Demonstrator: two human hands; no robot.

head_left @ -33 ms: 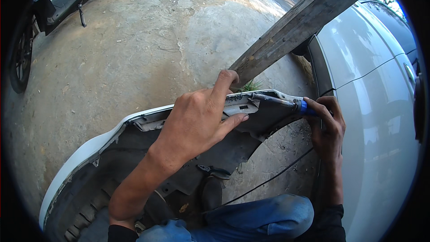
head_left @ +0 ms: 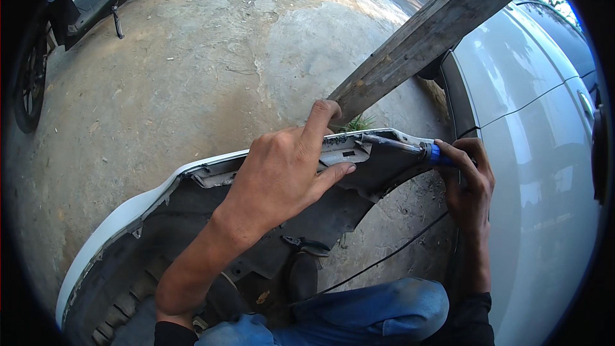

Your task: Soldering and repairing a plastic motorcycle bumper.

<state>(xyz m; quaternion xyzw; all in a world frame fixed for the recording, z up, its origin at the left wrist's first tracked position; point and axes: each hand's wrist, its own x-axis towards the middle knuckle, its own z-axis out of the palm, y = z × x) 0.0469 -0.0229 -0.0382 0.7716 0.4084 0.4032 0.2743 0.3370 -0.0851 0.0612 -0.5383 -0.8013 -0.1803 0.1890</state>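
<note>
Right hand (head_left: 472,186) clasps blue-handled metal-shafted tool (head_left: 410,147); left hand (head_left: 278,166) straddles curved white panel (head_left: 130,209), its grip hidden. Adjacent dark roughening (head_left: 334,141) looks unfinished.

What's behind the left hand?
The panel: its white rim shows on both sides of the left hand, with a pale bracket past the thumb. The stretch directly behind the hand is covered; can't tell its condition.

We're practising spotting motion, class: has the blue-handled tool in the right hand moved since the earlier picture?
No. Judged against the grey post, the blue-handled tool in the right hand shows no visible shift in any direction.
</note>
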